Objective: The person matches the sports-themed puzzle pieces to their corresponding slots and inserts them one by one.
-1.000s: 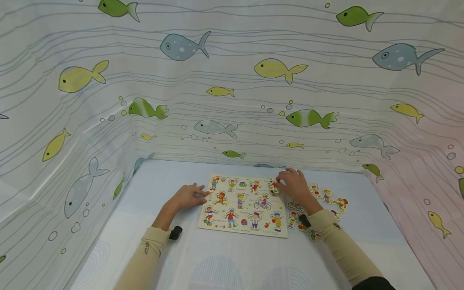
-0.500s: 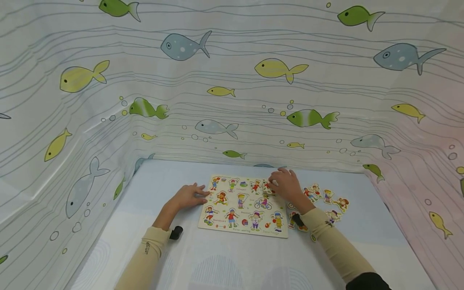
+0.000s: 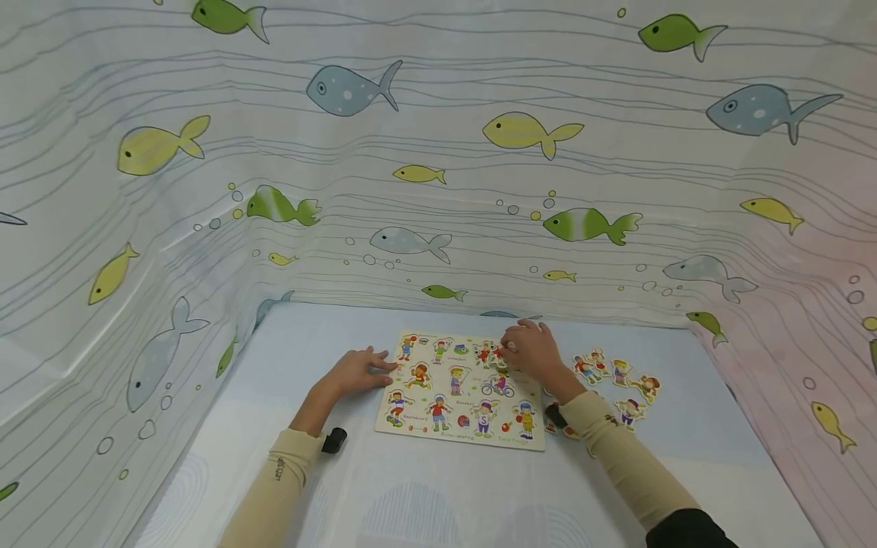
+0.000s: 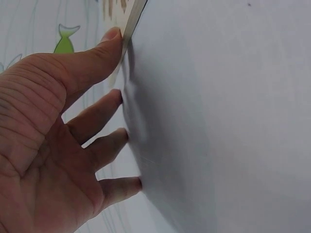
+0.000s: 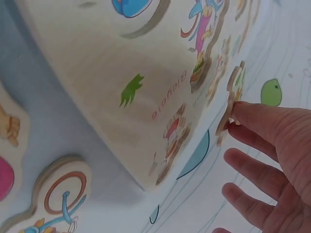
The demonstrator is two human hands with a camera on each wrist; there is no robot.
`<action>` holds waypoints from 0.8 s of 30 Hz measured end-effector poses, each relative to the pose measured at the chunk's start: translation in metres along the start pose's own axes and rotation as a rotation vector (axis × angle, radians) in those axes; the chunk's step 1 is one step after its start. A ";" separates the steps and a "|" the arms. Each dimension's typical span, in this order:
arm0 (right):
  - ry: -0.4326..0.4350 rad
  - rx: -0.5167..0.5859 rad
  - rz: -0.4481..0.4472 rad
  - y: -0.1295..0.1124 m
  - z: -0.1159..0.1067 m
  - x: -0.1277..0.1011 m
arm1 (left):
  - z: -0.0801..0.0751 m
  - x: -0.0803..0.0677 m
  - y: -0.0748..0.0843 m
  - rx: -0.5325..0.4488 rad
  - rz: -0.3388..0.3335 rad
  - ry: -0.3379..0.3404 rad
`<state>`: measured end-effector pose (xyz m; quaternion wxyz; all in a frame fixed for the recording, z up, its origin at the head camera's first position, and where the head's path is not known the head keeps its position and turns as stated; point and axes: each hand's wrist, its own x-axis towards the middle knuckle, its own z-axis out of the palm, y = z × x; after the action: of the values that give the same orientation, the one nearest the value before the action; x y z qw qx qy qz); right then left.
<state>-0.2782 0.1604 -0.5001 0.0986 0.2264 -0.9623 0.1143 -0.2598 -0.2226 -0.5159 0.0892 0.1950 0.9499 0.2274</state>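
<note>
A flat wooden puzzle board (image 3: 474, 388) with printed sports figures lies on the table. My right hand (image 3: 534, 352) is over its far right part in the head view. Thumb and index finger pinch a small puzzle piece (image 5: 234, 90), seen nearly edge-on in the right wrist view and held above the board; the other fingers are spread. At the board's left edge rests my left hand (image 3: 358, 370). In the left wrist view its thumb (image 4: 104, 53) touches the board's side, and the other fingertips meet the tabletop. The right hand hides part of the board's far right corner.
Several loose puzzle pieces (image 3: 620, 371) lie right of the board, some hidden under the right forearm. One piece with a wheel (image 5: 63, 191) lies near the board's edge in the right wrist view. A fish-patterned sheet (image 3: 479, 190) rises behind the white table (image 3: 329, 487).
My right hand has moved left over the board, carrying the pinched puzzle piece from the far right figure toward the neighbouring one. The left hand keeps its place.
</note>
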 end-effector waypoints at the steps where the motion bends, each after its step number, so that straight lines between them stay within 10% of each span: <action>1: -0.009 0.002 0.005 0.000 0.001 0.001 | 0.000 0.000 0.000 -0.003 0.001 0.002; 24: -0.037 0.010 0.006 -0.014 0.016 0.013 | 0.001 0.003 -0.002 0.002 0.007 -0.008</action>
<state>-0.2849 0.1390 -0.5095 0.0792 0.2260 -0.9640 0.1153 -0.2626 -0.2225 -0.5173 0.0921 0.1992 0.9492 0.2258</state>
